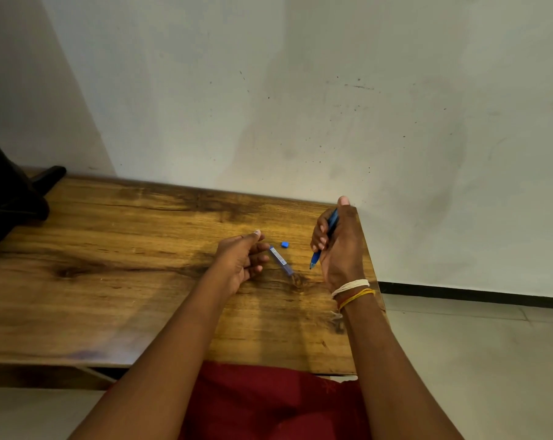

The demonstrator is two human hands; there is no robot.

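Observation:
My right hand [338,249] grips a blue pen-like tool [315,258] in a fist, its dark tip pointing down toward the wooden table [125,265] and my thumb raised over its top end. A slim clear-blue case [281,260] lies on the table between my hands. My left hand [240,258] rests just left of that case with relaxed, loosely curled fingers, and its fingertips reach the case's upper end. A small blue cap [285,245] lies on the wood just beyond the case.
The table stands against a pale wall [300,106], and its right edge runs just past my right hand. A black object [11,198] sits at the table's far left. Tiled floor [475,360] lies to the right. Red cloth [268,404] covers my lap.

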